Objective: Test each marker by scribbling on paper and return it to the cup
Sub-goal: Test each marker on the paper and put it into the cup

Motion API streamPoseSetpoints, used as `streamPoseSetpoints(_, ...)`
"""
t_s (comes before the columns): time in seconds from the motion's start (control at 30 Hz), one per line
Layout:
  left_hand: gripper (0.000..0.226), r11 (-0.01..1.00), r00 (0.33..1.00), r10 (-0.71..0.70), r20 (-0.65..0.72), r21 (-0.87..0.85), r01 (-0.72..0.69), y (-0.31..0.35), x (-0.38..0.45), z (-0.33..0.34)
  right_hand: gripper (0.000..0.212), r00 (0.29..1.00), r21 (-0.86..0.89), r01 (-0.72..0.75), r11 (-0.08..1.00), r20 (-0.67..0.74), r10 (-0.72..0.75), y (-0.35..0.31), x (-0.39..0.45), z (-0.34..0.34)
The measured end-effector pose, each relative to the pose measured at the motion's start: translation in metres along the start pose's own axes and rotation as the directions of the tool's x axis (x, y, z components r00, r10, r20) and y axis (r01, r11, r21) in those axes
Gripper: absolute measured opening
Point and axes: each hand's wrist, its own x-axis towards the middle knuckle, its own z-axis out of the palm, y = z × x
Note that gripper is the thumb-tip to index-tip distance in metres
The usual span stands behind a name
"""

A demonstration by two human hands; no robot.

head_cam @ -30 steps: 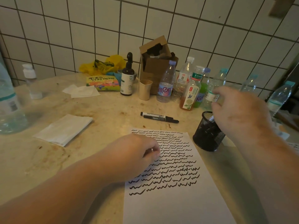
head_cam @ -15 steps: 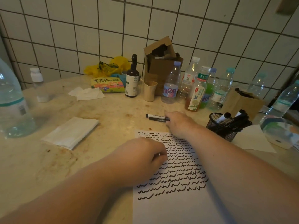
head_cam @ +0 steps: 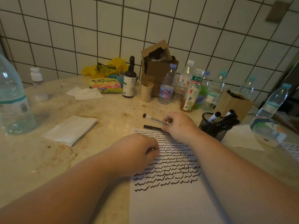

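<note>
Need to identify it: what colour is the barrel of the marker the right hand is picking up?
White barrel, black cap: marker, head view.

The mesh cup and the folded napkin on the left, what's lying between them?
In the head view, between the mesh cup and the folded napkin: two markers, the right hand gripping one, and the paper's top edge.

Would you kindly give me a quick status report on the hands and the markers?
Right hand pinching white-barrelled marker off the counter. Left hand resting curled on scribbled paper. Black marker loose beside it; mesh cup unobstructed.
</note>
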Motion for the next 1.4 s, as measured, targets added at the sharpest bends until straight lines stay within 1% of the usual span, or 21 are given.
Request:
streamPoseSetpoints(0.1, 0.022, 1.0, 1.0, -0.01, -0.008, -0.016, 0.01, -0.001, 0.0, 0.0, 0.022, 0.997, 0.218, -0.011, 0.976, -0.069, 0.027, -0.004, -0.034, -0.021)
streamPoseSetpoints(0.17, 0.024, 0.998, 0.999, -0.026, -0.026, -0.051, 0.025, 0.0, 0.0, 0.0, 0.018, 0.998, 0.413, -0.029, 0.91, -0.038, 0.049, 0.0, -0.062, -0.032)
streamPoseSetpoints(0.23, 0.028, 0.996, 0.999, -0.026, -0.037, -0.091, 0.022, 0.002, -0.001, 0.0, 0.011, 0.997, 0.607, -0.072, 0.791, 0.03, 0.068, 0.005, -0.091, -0.039)
streamPoseSetpoints(0.3, 0.032, 0.993, 0.999, 0.013, -0.035, -0.116, -0.017, 0.007, -0.002, 0.0, 0.003, 0.994, 0.767, -0.108, 0.633, 0.103, 0.044, 0.011, -0.114, -0.039)
streamPoseSetpoints(0.33, 0.031, 0.991, 0.999, 0.039, -0.038, -0.125, -0.044, 0.009, -0.003, 0.0, 0.003, 0.992, 0.828, -0.118, 0.549, 0.127, 0.021, 0.013, -0.123, -0.036)
streamPoseSetpoints(0.37, 0.029, 0.989, 0.997, 0.065, -0.04, -0.132, -0.07, 0.011, -0.004, 0.0, 0.006, 0.99, 0.877, -0.123, 0.465, 0.14, -0.002, 0.016, -0.129, -0.031)
streamPoseSetpoints(0.43, 0.023, 0.984, 0.994, 0.108, -0.036, -0.142, -0.112, 0.014, -0.004, 0.001, 0.023, 0.989, 0.944, -0.131, 0.304, 0.144, -0.019, 0.019, -0.137, -0.02)
streamPoseSetpoints(0.47, 0.02, 0.982, 0.992, 0.122, -0.028, -0.142, -0.125, 0.014, -0.005, 0.002, 0.028, 0.99, 0.958, -0.129, 0.254, 0.138, -0.017, 0.019, -0.139, -0.015)
streamPoseSetpoints(0.5, 0.019, 0.98, 0.991, 0.132, -0.022, -0.145, -0.133, 0.015, -0.006, 0.002, 0.03, 0.992, 0.965, -0.119, 0.235, 0.126, -0.016, 0.019, -0.14, -0.012)
streamPoseSetpoints(0.63, 0.019, 0.972, 0.989, 0.137, -0.063, -0.184, -0.146, 0.017, -0.008, 0.0, 0.031, 0.997, 0.957, -0.072, 0.281, 0.078, -0.011, 0.018, -0.141, -0.011)
streamPoseSetpoints(0.7, 0.017, 0.978, 0.988, 0.144, -0.057, -0.141, -0.151, 0.019, -0.007, 0.0, 0.026, 0.998, 0.957, -0.067, 0.284, 0.07, -0.002, 0.019, -0.14, -0.012)
streamPoseSetpoints(0.77, 0.015, 0.985, 0.988, 0.154, 0.014, -0.076, -0.152, 0.021, -0.007, -0.001, 0.02, 0.999, 0.947, -0.046, 0.319, 0.05, -0.006, 0.02, -0.14, -0.012)
streamPoseSetpoints(0.8, 0.015, 0.987, 0.986, 0.155, 0.06, -0.048, -0.152, 0.021, -0.007, -0.002, 0.023, 0.999, 0.938, -0.031, 0.346, 0.039, -0.016, 0.02, -0.139, -0.013)
streamPoseSetpoints(0.87, 0.023, 0.987, 0.979, 0.157, 0.132, 0.01, -0.16, 0.021, -0.007, -0.003, 0.027, 0.999, 0.922, -0.012, 0.388, 0.026, -0.031, 0.021, -0.139, -0.013)
streamPoseSetpoints(0.93, 0.031, 0.983, 0.972, 0.168, 0.167, 0.045, -0.178, 0.021, -0.007, -0.004, 0.028, 0.999, 0.914, -0.01, 0.406, 0.025, -0.032, 0.02, -0.138, -0.013)
streamPoseSetpoints(1.03, 0.033, 0.982, 0.958, 0.178, 0.226, 0.022, -0.188, 0.021, -0.009, -0.009, 0.018, 0.999, 0.905, 0.008, 0.426, 0.009, -0.039, 0.017, -0.138, -0.01)
streamPoseSetpoints(1.17, 0.03, 0.974, 0.924, 0.22, 0.313, -0.117, -0.193, 0.019, -0.014, -0.017, 0.017, 0.994, 0.882, 0.084, 0.464, -0.038, -0.107, 0.018, -0.143, -0.012)
streamPoseSetpoints(1.23, 0.032, 0.97, 0.912, 0.225, 0.342, -0.171, -0.176, 0.02, -0.016, -0.021, 0.017, 0.991, 0.874, 0.119, 0.472, -0.075, -0.11, 0.014, -0.147, -0.013)
streamPoseSetpoints(1.27, 0.033, 0.971, 0.92, 0.22, 0.326, -0.161, -0.176, 0.02, -0.016, -0.021, 0.018, 0.991, 0.866, 0.134, 0.482, -0.106, -0.085, 0.012, -0.148, -0.015)
streamPoseSetpoints(1.33, 0.032, 0.979, 0.95, 0.197, 0.243, -0.09, -0.181, 0.023, -0.016, -0.02, 0.021, 0.986, 0.85, 0.143, 0.507, -0.168, 0.004, 0.005, -0.148, -0.017)
streamPoseSetpoints(1.4, 0.03, 0.986, 0.974, 0.165, 0.157, 0.001, -0.167, 0.031, -0.014, -0.016, 0.023, 0.977, 0.864, 0.109, 0.491, -0.184, 0.106, -0.002, -0.148, -0.018)
